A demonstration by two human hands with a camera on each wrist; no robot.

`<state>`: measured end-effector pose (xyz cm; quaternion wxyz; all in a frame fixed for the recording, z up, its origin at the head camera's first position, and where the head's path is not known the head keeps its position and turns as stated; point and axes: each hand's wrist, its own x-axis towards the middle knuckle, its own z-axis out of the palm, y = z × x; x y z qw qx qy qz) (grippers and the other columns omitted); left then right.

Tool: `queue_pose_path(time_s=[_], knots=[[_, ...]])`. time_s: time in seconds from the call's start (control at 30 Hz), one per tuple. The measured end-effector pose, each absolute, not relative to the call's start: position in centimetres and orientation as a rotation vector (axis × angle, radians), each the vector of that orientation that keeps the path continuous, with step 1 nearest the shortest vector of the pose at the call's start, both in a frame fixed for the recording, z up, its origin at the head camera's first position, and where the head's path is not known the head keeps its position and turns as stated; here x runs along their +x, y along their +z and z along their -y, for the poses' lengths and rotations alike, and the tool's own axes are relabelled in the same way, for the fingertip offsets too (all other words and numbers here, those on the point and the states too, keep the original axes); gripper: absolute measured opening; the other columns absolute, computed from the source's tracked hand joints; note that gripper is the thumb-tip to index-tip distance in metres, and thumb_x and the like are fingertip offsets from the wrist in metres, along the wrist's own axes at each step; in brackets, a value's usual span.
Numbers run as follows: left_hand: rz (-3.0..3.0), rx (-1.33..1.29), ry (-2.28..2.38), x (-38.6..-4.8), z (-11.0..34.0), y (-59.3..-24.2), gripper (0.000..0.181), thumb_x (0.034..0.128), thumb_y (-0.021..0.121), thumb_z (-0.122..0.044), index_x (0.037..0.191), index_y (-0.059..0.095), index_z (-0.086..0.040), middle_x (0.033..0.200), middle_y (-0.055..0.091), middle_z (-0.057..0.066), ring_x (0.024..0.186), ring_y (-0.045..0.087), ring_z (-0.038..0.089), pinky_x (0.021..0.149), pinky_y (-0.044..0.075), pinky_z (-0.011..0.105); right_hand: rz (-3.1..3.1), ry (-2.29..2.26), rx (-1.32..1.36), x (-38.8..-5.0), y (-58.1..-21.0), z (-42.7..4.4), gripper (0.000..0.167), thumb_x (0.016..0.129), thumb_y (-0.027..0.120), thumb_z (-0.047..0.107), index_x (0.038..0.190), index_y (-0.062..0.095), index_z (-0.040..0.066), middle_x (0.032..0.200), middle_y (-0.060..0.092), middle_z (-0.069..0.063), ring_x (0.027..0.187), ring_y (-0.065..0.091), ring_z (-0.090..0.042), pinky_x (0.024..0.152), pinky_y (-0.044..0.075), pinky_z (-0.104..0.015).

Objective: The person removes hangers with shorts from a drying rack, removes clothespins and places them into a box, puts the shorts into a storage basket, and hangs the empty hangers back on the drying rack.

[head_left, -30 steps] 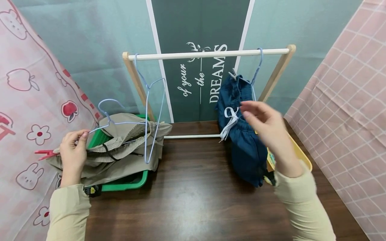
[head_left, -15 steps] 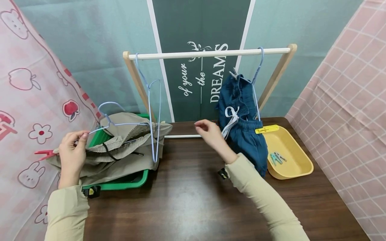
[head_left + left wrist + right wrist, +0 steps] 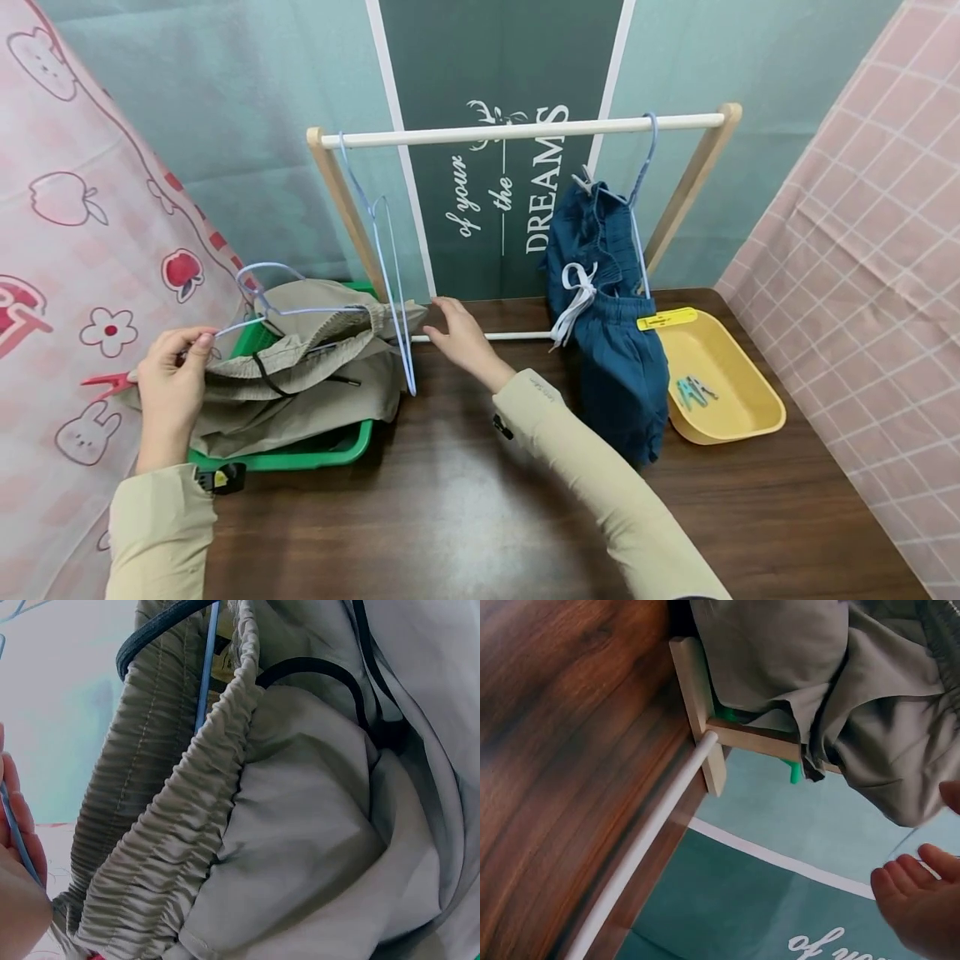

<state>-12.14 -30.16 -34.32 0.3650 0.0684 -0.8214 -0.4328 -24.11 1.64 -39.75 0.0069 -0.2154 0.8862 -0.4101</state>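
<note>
My left hand (image 3: pixel 171 375) pinches the left end of a light blue hanger (image 3: pixel 318 310). That hanger lies partly inside the elastic waistband of grey-khaki trousers (image 3: pixel 322 408) with a black drawstring. A red clothespin (image 3: pixel 108 382) is clipped at the left corner of the waistband, left of this hand. In the left wrist view, the hanger's bar (image 3: pixel 206 675) runs inside the gathered waistband (image 3: pixel 172 802). My right hand (image 3: pixel 467 342), thumb and fingers spread, is just right of the trousers' right corner. Whether it touches the cloth cannot be told. In the right wrist view, its fingers (image 3: pixel 907 874) hold nothing.
Under the trousers sits a green basket (image 3: pixel 322 458). A bare blue hanger (image 3: pixel 371 212) hangs from the rack's white rail (image 3: pixel 480 132). Navy shorts (image 3: pixel 618 375) hang at right, with a yellow clothespin (image 3: pixel 666 319) on them. Clothespins (image 3: pixel 693 390) lie in a yellow tray (image 3: pixel 738 429).
My right hand has moved left from the navy shorts to the trousers' right corner. The bare hanger on the rail has turned. My left hand keeps its pinch on the hanger's end.
</note>
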Motion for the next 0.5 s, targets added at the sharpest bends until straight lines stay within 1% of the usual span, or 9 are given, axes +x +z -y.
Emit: queue_pose_path(time_s=[0.13, 0.23, 0.33, 0.37, 0.43, 0.5], knots=[[2.147, 0.162, -1.133, -12.2, 30.2, -34.4, 0.036, 0.0925, 0.06, -0.007, 0.083, 0.062, -0.042, 0.081, 0.052, -0.034, 0.079, 0.044, -0.007, 0.069, 0.032, 0.008, -2.722, -1.328, -0.78, -24.2, -40.4, -1.0, 0.052, 0.092, 0.063, 0.017, 0.138, 0.046, 0.002, 0.145, 0.045, -0.015, 0.136, 0.042, -0.028, 0.111, 0.036, -0.041], [2.156, 0.145, -1.137, -12.1, 30.1, -34.3, 0.036, 0.0921, 0.06, -0.006, 0.084, 0.062, -0.041, 0.081, 0.052, -0.034, 0.077, 0.044, -0.007, 0.069, 0.032, 0.007, -2.68, -1.368, -0.819, -24.0, -40.8, -0.6, 0.046, 0.092, 0.063, 0.019, 0.135, 0.052, 0.006, 0.142, 0.049, -0.014, 0.135, 0.044, -0.029, 0.108, 0.04, -0.041], [2.151, 0.136, -1.132, -12.2, 29.9, -34.3, 0.036, 0.092, 0.06, -0.006, 0.083, 0.062, -0.042, 0.08, 0.052, -0.035, 0.076, 0.044, -0.008, 0.069, 0.032, 0.008, -2.644, -1.447, -0.84, -23.5, -41.1, -0.1, 0.041, 0.094, 0.061, 0.019, 0.132, 0.056, 0.008, 0.131, 0.056, -0.015, 0.123, 0.053, -0.028, 0.1, 0.046, -0.04], [2.149, 0.145, -1.128, -12.2, 29.9, -34.3, 0.035, 0.0921, 0.06, -0.007, 0.084, 0.063, -0.041, 0.079, 0.052, -0.035, 0.075, 0.044, -0.008, 0.069, 0.032, 0.008, -2.63, -1.485, -0.843, -23.4, -41.2, 0.1, 0.039, 0.094, 0.06, 0.019, 0.131, 0.057, 0.007, 0.126, 0.058, -0.015, 0.118, 0.056, -0.028, 0.096, 0.048, -0.037], [2.146, 0.165, -1.117, -12.3, 29.7, -34.3, 0.03, 0.0927, 0.06, -0.008, 0.085, 0.066, -0.036, 0.078, 0.051, -0.036, 0.075, 0.043, -0.009, 0.069, 0.031, 0.009, -2.612, -1.548, -0.848, -23.0, -41.2, 0.4, 0.036, 0.095, 0.059, 0.018, 0.129, 0.059, 0.007, 0.116, 0.061, -0.014, 0.105, 0.059, -0.025, 0.089, 0.049, -0.033], [2.143, 0.186, -1.103, -12.4, 29.6, -34.3, 0.024, 0.093, 0.06, -0.009, 0.087, 0.069, -0.031, 0.077, 0.05, -0.036, 0.075, 0.043, -0.009, 0.07, 0.03, 0.011, -2.587, -1.598, -0.816, -22.7, -41.2, 0.7, 0.035, 0.095, 0.058, 0.018, 0.128, 0.06, 0.007, 0.109, 0.061, -0.013, 0.095, 0.058, -0.024, 0.083, 0.048, -0.029]])
